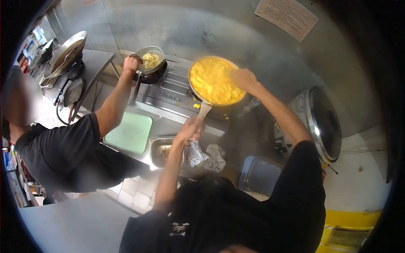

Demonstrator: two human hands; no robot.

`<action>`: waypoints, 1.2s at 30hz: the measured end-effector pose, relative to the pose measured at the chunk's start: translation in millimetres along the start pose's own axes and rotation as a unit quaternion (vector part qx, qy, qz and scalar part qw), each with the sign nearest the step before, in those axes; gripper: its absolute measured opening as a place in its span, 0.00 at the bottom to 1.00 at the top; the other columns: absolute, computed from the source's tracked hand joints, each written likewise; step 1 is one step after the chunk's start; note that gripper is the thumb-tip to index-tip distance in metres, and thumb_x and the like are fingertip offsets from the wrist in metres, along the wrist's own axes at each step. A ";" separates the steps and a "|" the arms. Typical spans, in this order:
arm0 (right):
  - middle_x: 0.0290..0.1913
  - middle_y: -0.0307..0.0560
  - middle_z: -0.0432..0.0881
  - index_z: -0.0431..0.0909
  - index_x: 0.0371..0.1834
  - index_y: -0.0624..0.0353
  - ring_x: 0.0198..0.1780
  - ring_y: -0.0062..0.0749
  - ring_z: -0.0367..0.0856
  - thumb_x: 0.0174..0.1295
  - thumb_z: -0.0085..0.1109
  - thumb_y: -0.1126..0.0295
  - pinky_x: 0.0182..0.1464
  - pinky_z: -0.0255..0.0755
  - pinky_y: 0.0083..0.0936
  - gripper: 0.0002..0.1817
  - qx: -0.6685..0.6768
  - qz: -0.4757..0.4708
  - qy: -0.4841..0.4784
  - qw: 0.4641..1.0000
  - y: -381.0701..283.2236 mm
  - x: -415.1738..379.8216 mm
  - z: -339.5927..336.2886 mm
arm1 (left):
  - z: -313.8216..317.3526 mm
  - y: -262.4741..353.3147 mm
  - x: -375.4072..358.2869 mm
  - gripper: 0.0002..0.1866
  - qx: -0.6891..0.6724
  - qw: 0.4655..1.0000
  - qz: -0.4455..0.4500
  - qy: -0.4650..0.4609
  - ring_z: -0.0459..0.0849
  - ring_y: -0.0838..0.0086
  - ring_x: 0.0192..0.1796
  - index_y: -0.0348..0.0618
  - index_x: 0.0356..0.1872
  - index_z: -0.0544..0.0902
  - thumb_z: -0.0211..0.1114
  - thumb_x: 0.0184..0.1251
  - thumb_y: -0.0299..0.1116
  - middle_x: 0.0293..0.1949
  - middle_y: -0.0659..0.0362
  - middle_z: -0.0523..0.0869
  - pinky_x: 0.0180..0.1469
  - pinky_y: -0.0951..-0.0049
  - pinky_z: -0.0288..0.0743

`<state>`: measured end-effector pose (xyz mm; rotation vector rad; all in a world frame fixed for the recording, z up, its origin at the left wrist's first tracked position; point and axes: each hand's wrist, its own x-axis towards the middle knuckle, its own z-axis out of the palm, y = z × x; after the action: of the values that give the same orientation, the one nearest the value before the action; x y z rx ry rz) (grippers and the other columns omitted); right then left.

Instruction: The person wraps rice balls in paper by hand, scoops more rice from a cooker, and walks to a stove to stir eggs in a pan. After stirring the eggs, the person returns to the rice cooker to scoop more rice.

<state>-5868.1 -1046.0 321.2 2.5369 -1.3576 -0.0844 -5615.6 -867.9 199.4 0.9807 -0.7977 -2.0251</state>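
My left hand [190,130] is closed around the pale handle of a frying pan [205,110] on the stove. Yellow scrambled eggs [213,80] fill this pan, partly set in soft lumps. Over the pan's right rim is my right hand [244,81], blurred and with its fingers curled. Whatever it grips is hidden or too smeared to make out. A few bits of egg lie on the stove [175,86] beside the pan.
At my left, a co-worker [59,156] holds a smaller pan [157,52] with yellow food. A green tray [131,133], a metal container [155,158] and a crumpled cloth [215,158] are in front of the stove. A large lidded cooker [314,122] stands right.
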 end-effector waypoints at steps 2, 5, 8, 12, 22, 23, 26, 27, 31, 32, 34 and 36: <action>0.32 0.57 0.84 0.82 0.35 0.57 0.34 0.55 0.84 0.63 0.49 0.67 0.36 0.77 0.45 0.11 0.023 -0.020 -0.029 0.999 -6.3 -8.5 -6.1 | 1.8 0.0 -3.3 0.19 -0.019 1.000 -0.011 0.009 0.57 0.86 0.12 0.45 0.64 0.68 0.54 0.76 0.36 0.19 0.65 0.68 0.11 0.82 0.49; 0.34 0.57 0.84 0.82 0.34 0.59 0.37 0.49 0.85 0.62 0.57 0.59 0.39 0.79 0.40 0.13 -0.079 -0.031 -0.035 0.996 6.0 2.1 -39.5 | -1.3 -3.2 0.1 0.20 -0.031 0.999 -0.010 0.007 0.57 0.87 0.11 0.45 0.65 0.67 0.53 0.76 0.36 0.20 0.66 0.68 0.11 0.83 0.49; 0.31 0.53 0.84 0.82 0.36 0.55 0.35 0.47 0.85 0.61 0.56 0.65 0.36 0.78 0.40 0.08 -0.059 -0.047 0.085 0.994 15.2 4.8 -41.8 | 0.6 0.4 -3.1 0.21 -0.021 1.000 -0.009 0.005 0.57 0.87 0.11 0.45 0.66 0.66 0.53 0.76 0.36 0.20 0.65 0.68 0.10 0.83 0.49; 0.30 0.58 0.84 0.81 0.34 0.57 0.33 0.53 0.84 0.61 0.50 0.63 0.35 0.78 0.45 0.12 -0.025 -0.046 0.037 0.998 -4.8 -0.5 -4.4 | 1.6 0.0 -1.3 0.22 -0.021 1.000 -0.018 0.001 0.57 0.87 0.11 0.45 0.67 0.65 0.53 0.76 0.36 0.20 0.65 0.68 0.10 0.83 0.50; 0.34 0.50 0.85 0.85 0.33 0.55 0.36 0.44 0.85 0.62 0.56 0.56 0.37 0.78 0.37 0.14 -0.054 0.012 0.069 0.996 -8.9 -5.2 -17.5 | -3.6 -4.2 2.3 0.21 -0.012 1.000 -0.001 -0.001 0.58 0.87 0.12 0.43 0.66 0.67 0.54 0.75 0.36 0.20 0.66 0.68 0.10 0.83 0.50; 0.34 0.51 0.85 0.85 0.33 0.55 0.36 0.45 0.85 0.60 0.58 0.54 0.38 0.78 0.37 0.16 -0.058 0.039 0.037 0.997 -6.8 -1.1 18.4 | -3.4 -3.2 2.0 0.21 -0.006 1.000 -0.003 0.002 0.58 0.87 0.12 0.42 0.65 0.67 0.54 0.75 0.37 0.20 0.66 0.68 0.10 0.83 0.51; 0.35 0.52 0.85 0.85 0.32 0.57 0.36 0.45 0.85 0.59 0.60 0.54 0.39 0.78 0.38 0.16 -0.059 0.044 0.000 0.997 -0.1 7.5 11.1 | -2.4 -1.5 0.2 0.21 0.004 1.000 0.003 0.006 0.59 0.86 0.12 0.41 0.64 0.68 0.54 0.75 0.37 0.20 0.66 0.68 0.10 0.83 0.52; 0.35 0.53 0.85 0.84 0.32 0.57 0.35 0.45 0.86 0.59 0.61 0.56 0.38 0.79 0.39 0.15 -0.057 0.023 -0.013 0.998 -1.0 6.5 -9.8 | -1.2 0.1 -1.4 0.21 0.000 1.000 0.005 0.009 0.59 0.86 0.12 0.41 0.64 0.68 0.54 0.75 0.37 0.20 0.66 0.68 0.10 0.83 0.52; 0.32 0.56 0.85 0.83 0.32 0.58 0.34 0.46 0.86 0.58 0.58 0.65 0.35 0.79 0.40 0.09 -0.077 0.016 0.121 0.990 5.0 -2.0 -19.0 | 0.5 0.9 -6.8 0.11 0.029 0.999 0.013 0.010 0.60 0.85 0.16 0.41 0.51 0.70 0.50 0.76 0.36 0.22 0.67 0.67 0.15 0.80 0.50; 0.32 0.56 0.85 0.83 0.32 0.58 0.34 0.46 0.86 0.58 0.58 0.65 0.35 0.79 0.40 0.09 -0.075 0.017 0.121 0.990 2.8 -3.6 -1.0 | 0.1 1.1 -7.0 0.11 0.028 1.000 0.011 0.007 0.59 0.85 0.16 0.41 0.51 0.70 0.50 0.76 0.37 0.22 0.67 0.66 0.15 0.80 0.50; 0.30 0.54 0.84 0.83 0.34 0.56 0.34 0.47 0.86 0.60 0.55 0.65 0.36 0.79 0.40 0.09 -0.084 0.077 0.024 0.993 -3.4 -11.1 23.4 | 0.3 -1.3 -3.1 0.11 0.027 1.000 0.012 0.001 0.59 0.85 0.15 0.41 0.50 0.70 0.50 0.76 0.37 0.22 0.68 0.66 0.15 0.79 0.50; 0.30 0.53 0.84 0.84 0.35 0.55 0.34 0.47 0.86 0.60 0.54 0.65 0.36 0.79 0.40 0.10 -0.093 0.032 0.024 0.995 0.3 -18.2 16.0 | -4.4 -5.1 2.8 0.17 -0.003 1.000 0.011 0.002 0.59 0.86 0.12 0.41 0.58 0.70 0.53 0.76 0.39 0.21 0.65 0.69 0.10 0.82 0.52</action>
<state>-5881.3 -1034.4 304.6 2.3267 -1.3458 -0.1307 -5614.9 -868.3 192.1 0.9694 -0.7968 -2.0042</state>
